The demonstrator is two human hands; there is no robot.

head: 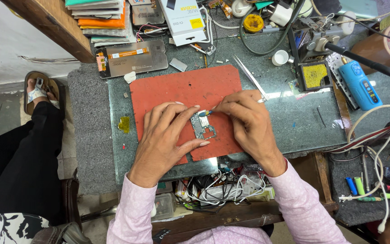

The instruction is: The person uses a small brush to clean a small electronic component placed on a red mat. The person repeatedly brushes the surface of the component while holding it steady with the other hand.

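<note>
While the left hand (165, 135) lies spread with fingers pinning the small circuit board (202, 127) from its left side, the right hand (244, 119) pinches a thin blue-tipped tool (206, 112) at the board's upper edge. Beneath the board lies a red mat (168, 90) on the glass-topped table (303, 122). Beyond the mat's upper right corner rest tweezers (249, 74), and off its upper left corner a phone screen panel (132, 58).

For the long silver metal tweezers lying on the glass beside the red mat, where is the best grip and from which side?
Probably the middle of the long silver metal tweezers, pinched across both thin arms from straight above. They lie flat and slanted on the glass top, the upper pointed end free, the lower end tucked under the right hand.
</note>
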